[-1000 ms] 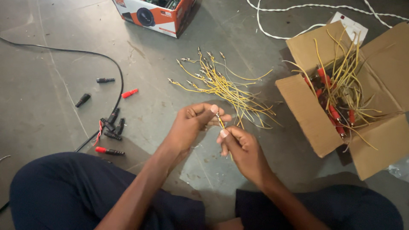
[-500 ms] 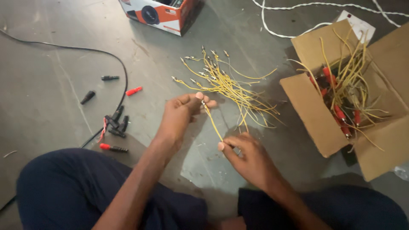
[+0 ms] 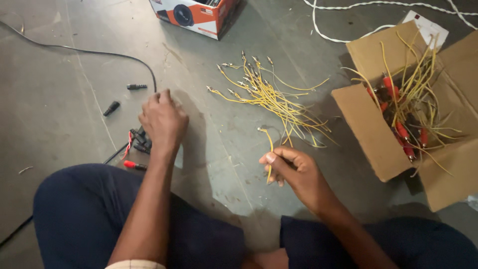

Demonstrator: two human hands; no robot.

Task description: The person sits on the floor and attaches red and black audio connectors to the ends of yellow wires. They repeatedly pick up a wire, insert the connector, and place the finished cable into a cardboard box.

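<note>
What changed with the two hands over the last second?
The left hand let go of the thin yellow wire and moved left, down to the small black and red connector caps on the grey floor. The right hand kept its pinch on the wire. The loose yellow wire pile and brown cardboard box stayed put.

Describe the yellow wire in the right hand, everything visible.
The yellow wire is one short, thin lead in plastic-looking insulation with a small metallic connector at its top end. It stands roughly upright and slightly curved, pinched between thumb and fingers of the right hand, its lower tip poking out below the fingers. It is held above the grey floor, apart from the loose wire pile.
</note>
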